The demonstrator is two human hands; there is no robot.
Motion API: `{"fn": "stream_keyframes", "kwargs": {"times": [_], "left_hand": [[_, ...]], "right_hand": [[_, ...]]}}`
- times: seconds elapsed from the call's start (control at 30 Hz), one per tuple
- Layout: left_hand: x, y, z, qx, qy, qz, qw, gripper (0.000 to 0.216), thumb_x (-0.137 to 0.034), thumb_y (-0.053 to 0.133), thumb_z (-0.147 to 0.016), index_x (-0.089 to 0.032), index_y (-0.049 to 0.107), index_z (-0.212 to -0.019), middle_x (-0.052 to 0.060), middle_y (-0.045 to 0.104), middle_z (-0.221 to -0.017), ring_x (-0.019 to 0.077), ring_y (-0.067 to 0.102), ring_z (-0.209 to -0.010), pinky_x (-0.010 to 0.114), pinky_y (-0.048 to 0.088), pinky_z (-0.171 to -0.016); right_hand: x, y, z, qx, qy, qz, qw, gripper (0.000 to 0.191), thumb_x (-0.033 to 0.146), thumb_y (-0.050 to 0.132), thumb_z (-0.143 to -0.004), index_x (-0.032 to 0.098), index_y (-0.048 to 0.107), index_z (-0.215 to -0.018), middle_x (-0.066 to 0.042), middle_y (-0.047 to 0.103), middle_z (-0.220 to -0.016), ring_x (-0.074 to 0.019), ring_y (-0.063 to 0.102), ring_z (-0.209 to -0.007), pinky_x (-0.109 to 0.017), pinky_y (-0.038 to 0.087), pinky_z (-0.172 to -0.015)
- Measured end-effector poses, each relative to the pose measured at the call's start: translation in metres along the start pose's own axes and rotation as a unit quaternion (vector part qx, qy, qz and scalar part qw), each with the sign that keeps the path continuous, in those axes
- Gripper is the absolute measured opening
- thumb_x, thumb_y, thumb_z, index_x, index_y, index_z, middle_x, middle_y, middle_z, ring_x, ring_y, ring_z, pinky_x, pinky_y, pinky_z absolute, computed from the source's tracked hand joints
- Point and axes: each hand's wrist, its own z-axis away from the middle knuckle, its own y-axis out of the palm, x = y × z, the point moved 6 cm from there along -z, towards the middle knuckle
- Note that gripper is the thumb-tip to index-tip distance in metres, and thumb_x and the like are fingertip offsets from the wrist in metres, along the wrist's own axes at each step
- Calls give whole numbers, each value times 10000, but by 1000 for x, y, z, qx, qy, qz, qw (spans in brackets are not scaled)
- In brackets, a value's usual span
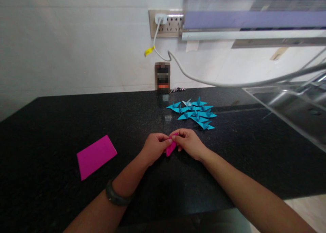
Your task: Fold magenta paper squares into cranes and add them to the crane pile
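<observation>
My left hand (154, 146) and my right hand (189, 143) meet over the middle of the black counter (51, 124). Both pinch a small folded piece of magenta paper (171, 147), fingers closed on its upper edges. A dark band sits on my left wrist (115, 195). A stack of flat magenta paper sheets (95, 156) lies to the left of my left hand. Behind my right hand several folded blue paper cranes (195, 113) lie in a loose cluster.
A small dark box (162, 77) stands against the white wall. Above it a wall socket strip (166, 23) holds a white plug with a cable running right. A steel sink (292, 104) fills the right side. The counter's front edge runs near my forearms.
</observation>
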Motion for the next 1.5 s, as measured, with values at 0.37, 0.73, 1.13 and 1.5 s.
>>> {"fn": "stream_keyframes", "kwargs": {"times": [0.37, 0.73, 1.13, 1.5], "left_hand": [[1, 0, 0, -1, -8, 7, 1000, 148, -267, 655, -604, -119, 647, -616, -17, 559, -497, 63, 431, -420, 188, 324, -431], [2, 0, -1, 1, 2, 45, 999, 154, -264, 659, -609, -115, 633, -641, -21, 563, -522, 61, 444, -440, 192, 330, -454], [1, 1, -4, -2, 32, 192, 981, 353, -127, 720, -529, -120, 598, -860, 15, 653, -734, 108, 590, -651, 237, 453, -646], [2, -12, -6, -96, 51, 242, 964, 256, -202, 681, -604, -152, 497, -775, -8, 619, -697, 114, 596, -629, 249, 481, -601]], "right_hand": [[-2, 0, -2, 6, -4, -27, 1000, 201, 263, 460, -782, 128, 600, -733, 48, 462, -484, -46, 413, -394, -135, 358, -334], [0, -4, -3, -2, -48, 28, 998, 230, 351, 603, -706, 152, 517, -630, 55, 469, -506, -47, 406, -397, -171, 356, -372], [18, -11, 5, -93, -209, 153, 961, 106, 274, 607, -728, 178, 598, -773, 0, 553, -675, -113, 520, -612, -240, 443, -556], [-8, 8, 3, 66, 34, 23, 997, 159, 284, 549, -725, 143, 536, -651, 57, 472, -472, -41, 412, -383, -147, 362, -356]]}}
